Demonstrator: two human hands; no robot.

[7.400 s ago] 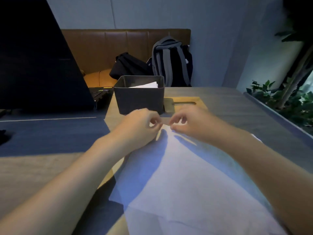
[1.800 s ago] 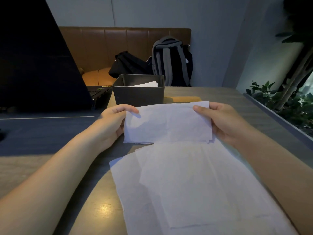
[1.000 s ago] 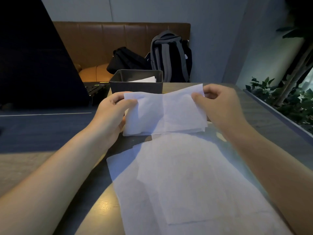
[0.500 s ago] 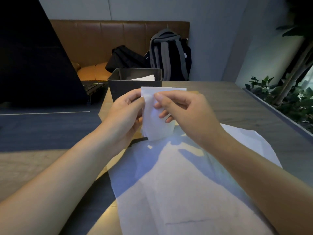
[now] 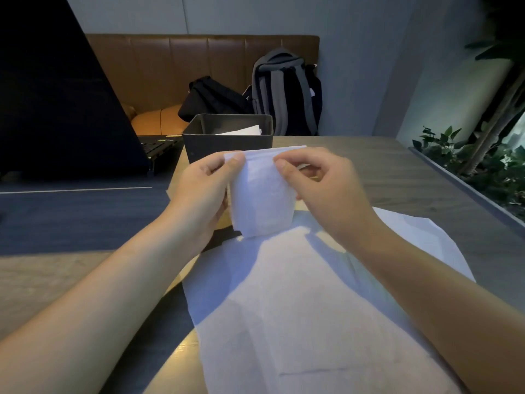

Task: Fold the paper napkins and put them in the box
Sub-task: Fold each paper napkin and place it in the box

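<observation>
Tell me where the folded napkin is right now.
The folded napkin is mid-frame in the head view, pinched between the left hand and right hand, just in front of the dark box.

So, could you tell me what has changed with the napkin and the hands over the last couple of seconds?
The napkin, earlier held wide and flat, is now folded narrow. The right hand has swung its end leftward to meet the left hand; both pinch its top edge just in front of the box. The unfolded napkins on the table and the napkin already in the box are unchanged.
</observation>
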